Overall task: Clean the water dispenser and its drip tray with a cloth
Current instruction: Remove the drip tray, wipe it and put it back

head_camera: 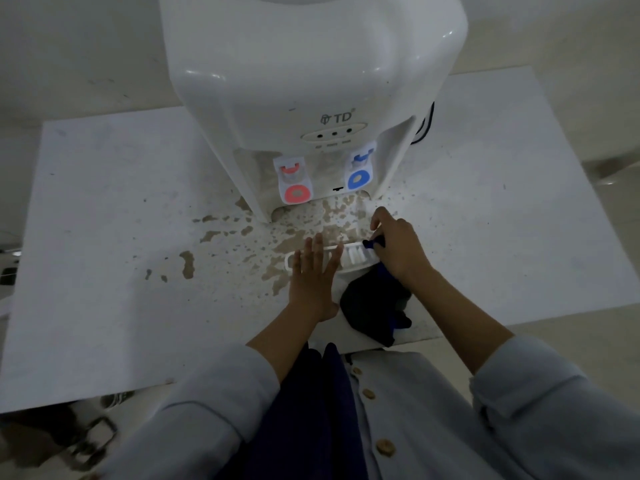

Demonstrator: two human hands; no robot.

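Observation:
A white water dispenser [311, 81] stands at the back of a white table [104, 237], with a red tap [296, 183] and a blue tap [360, 171]. The white slotted drip tray [353, 256] lies on the table in front of the dispenser, pulled out of it. My left hand [313, 275] rests flat, fingers spread, on the tray's left part. My right hand [398, 247] grips a dark blue cloth [372, 306], pressing its end on the tray's right end. The rest of the cloth hangs down onto the table near its front edge.
Brown flaky stains [270, 237] cover the table in front of and left of the dispenser. A dark cable [424, 128] runs behind the dispenser's right side. The table's front edge is close to my body. Dark objects [86, 434] lie on the floor at lower left.

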